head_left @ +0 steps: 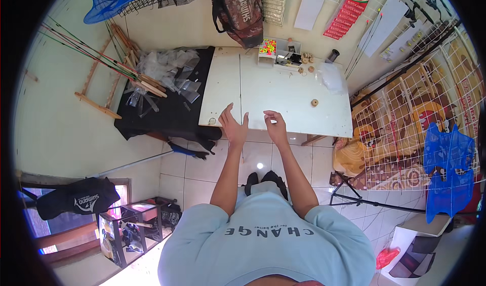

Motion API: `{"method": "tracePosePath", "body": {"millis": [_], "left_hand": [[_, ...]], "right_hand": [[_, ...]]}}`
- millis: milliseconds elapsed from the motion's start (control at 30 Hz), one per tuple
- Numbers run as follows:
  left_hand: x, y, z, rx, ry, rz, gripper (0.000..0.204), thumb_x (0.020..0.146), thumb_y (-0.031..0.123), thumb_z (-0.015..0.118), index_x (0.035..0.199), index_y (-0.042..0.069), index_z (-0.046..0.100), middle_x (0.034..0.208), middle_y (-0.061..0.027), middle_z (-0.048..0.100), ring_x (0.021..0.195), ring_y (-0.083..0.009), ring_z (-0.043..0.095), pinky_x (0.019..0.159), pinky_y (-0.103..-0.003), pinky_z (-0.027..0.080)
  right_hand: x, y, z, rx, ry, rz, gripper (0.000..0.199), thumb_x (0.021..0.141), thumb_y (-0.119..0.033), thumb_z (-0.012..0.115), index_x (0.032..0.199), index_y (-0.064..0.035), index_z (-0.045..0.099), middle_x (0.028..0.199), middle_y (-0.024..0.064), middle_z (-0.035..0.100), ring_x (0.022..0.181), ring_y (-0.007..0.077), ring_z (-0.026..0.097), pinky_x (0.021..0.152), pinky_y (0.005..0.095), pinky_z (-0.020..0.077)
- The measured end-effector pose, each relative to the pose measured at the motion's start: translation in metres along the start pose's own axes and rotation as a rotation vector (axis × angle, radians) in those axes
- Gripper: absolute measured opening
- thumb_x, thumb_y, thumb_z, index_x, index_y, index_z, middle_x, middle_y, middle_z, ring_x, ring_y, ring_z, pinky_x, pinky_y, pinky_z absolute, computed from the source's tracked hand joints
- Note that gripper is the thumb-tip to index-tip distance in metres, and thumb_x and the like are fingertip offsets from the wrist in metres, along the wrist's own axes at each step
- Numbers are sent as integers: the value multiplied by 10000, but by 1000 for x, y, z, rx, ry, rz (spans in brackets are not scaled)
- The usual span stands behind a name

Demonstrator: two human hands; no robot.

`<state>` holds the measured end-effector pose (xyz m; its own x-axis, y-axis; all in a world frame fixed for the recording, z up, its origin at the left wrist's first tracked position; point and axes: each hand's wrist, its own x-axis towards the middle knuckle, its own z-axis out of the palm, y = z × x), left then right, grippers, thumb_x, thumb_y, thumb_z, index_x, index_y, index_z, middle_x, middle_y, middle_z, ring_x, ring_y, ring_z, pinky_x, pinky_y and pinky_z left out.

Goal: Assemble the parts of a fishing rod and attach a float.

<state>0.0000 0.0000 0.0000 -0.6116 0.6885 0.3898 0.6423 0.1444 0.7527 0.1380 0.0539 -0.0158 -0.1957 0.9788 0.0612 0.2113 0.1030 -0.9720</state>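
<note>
A thin dark rod [240, 78] lies at my eleven o'clock on the white counter [288, 96], running toward my left hand [235, 129], whose thumb and fingers spread on either side of it; contact is unclear. My right hand [276, 128] curls at twelve, any pinch too small to tell. Beyond it sits a divided tray [266, 61]; a round tan piece [314, 102] rests at one o'clock.

White table [283, 93], compartmented box [267, 61], tan discs [314, 102], plastic bag [332, 78], thin dark rod [240, 83]
</note>
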Motion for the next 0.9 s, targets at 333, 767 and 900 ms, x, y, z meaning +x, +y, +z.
{"method": "tracePosePath", "body": {"millis": [333, 767, 900], "left_hand": [[-13, 25, -3, -189, -5, 215, 236, 803, 90, 686, 996, 51, 555, 927, -81, 556, 910, -258, 486, 802, -372, 427], [-16, 51, 31, -139, -286, 313, 270, 888, 153, 591, 1152, 100, 614, 1290, -103, 545, 1279, -317, 403, 1056, -427, 347], [-5, 53, 53, -84, -333, 308, 264, 904, 208, 580, 1149, 125, 635, 1384, -78, 485, 1366, -300, 312, 1079, -437, 293]], "right_hand": [[-9, -17, -8, -130, 77, -97, 222, 852, -141, 635, 1070, -99, 625, 1076, 85, 612, 1033, 243, 553, 838, 367, 457], [3, 0, -50, -303, 251, -212, 298, 838, -140, 633, 1129, -84, 603, 1135, 138, 605, 1125, 341, 511, 988, 424, 386], [14, 0, -64, -289, 268, -166, 321, 851, -147, 615, 1163, -77, 588, 1191, 161, 582, 1242, 396, 423, 1047, 459, 334]]}}
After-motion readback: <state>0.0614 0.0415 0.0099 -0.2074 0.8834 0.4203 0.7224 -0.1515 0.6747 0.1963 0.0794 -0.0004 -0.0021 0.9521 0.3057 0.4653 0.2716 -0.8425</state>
